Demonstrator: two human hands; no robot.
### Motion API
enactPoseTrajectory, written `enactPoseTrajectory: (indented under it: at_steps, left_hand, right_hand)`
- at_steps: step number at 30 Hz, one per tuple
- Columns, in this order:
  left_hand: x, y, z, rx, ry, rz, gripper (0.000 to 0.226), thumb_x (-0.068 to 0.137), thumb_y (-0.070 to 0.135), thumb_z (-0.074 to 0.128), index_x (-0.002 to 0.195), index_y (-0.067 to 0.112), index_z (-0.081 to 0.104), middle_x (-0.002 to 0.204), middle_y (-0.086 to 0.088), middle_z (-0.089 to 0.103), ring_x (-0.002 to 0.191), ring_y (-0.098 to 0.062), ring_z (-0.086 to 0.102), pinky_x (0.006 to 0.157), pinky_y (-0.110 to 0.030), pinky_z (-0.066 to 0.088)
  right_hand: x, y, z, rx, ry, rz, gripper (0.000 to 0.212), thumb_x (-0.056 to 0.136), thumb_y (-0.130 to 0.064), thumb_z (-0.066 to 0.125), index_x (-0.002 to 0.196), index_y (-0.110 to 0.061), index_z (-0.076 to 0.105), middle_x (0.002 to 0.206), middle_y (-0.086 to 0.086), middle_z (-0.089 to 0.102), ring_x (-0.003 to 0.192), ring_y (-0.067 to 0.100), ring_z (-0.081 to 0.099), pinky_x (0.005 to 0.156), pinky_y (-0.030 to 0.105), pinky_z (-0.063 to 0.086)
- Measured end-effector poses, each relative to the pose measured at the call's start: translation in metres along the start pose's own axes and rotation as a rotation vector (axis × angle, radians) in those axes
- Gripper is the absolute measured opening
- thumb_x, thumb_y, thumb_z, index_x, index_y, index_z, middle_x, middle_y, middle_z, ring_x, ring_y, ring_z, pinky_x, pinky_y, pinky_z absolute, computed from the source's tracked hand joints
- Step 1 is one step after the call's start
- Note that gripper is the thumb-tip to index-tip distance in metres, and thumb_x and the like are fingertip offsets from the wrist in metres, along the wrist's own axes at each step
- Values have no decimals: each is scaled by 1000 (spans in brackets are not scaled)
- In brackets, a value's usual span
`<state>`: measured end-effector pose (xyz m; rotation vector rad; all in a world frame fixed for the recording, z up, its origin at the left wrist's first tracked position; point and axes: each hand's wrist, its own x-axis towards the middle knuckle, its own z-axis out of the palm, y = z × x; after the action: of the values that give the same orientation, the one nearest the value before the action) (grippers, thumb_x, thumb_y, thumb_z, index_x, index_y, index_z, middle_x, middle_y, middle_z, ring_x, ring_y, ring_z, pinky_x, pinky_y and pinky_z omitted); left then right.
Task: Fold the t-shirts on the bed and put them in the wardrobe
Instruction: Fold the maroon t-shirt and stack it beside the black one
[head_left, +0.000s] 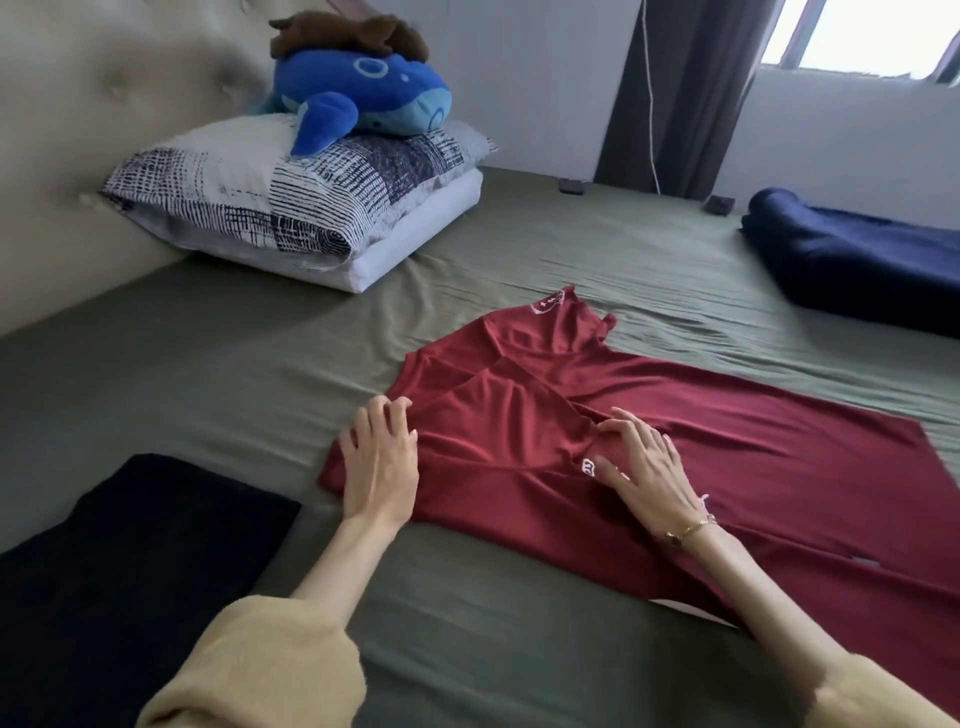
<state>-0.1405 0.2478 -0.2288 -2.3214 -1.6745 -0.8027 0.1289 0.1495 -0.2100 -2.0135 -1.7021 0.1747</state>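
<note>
Two hands rest on a red shirt (675, 467) spread across the green bed (260, 374): the left hand (379, 467) lies flat with relaxed fingers on the folded edge at the shirt's left end, and the right hand (644, 467) presses on the cloth near a small white print, fingers slightly bent, grasping nothing. A black garment (130, 571) lies folded near the left sleeve, a navy one (857, 260) far right, and a blue plush (363, 98) sits on the pillows (291, 197).

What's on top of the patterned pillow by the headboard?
A blue whale plush lies on the patterned pillow, with a brown plush on its back. The pillow's surface beneath the whale is hidden.
</note>
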Motion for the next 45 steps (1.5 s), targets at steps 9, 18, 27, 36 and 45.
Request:
enactPoseTrajectory:
  at_steps: [9, 18, 27, 36, 45]
  left_hand:
    - [-46, 64, -39, -216, -733, 432, 80, 77, 46, 31, 152, 29, 6, 159, 7, -3, 145, -6, -11, 116, -45, -11]
    - [-42, 71, -37, -107, -819, 309, 96, 77, -15, 40, 150, 21, -12, 158, 4, -15, 144, -16, -20, 115, -49, -6]
    - [-44, 69, -40, 62, -786, 324, 99, 85, -11, 49, 146, 20, -22, 155, 2, -26, 142, -17, -23, 115, -50, 0]
    - [-39, 67, -33, 195, -732, 204, 100, 82, -19, 46, 148, 17, -20, 157, -3, -21, 144, -30, -15, 115, -52, 9]
    - [-43, 54, -38, 203, -704, 108, 97, 84, -16, 47, 149, 18, -18, 157, -8, -19, 145, -32, -13, 114, -54, 10]
  right_hand:
    - [-103, 45, -52, -176, -442, -115, 73, 71, -54, 15, 139, -43, -10, 150, -25, -16, 137, -8, -21, 111, 38, -21]
    - [-124, 97, -75, -246, 95, 317, 34, 93, -39, 51, 123, -23, 55, 121, -2, 53, 120, 20, 44, 102, 38, 27]
    - [-112, 103, -76, -454, 142, 401, 22, 96, -25, 44, 113, -15, 54, 116, 2, 54, 115, 22, 44, 94, 39, 31]
    - [-167, 82, -98, -171, -422, 191, 104, 51, -61, 26, 148, -34, 0, 154, -15, -10, 136, -2, -17, 112, 55, -7]
    - [-178, 90, -116, -489, -507, 405, 98, 81, 15, 41, 147, -27, -17, 155, 0, -24, 143, 23, -19, 109, 64, 12]
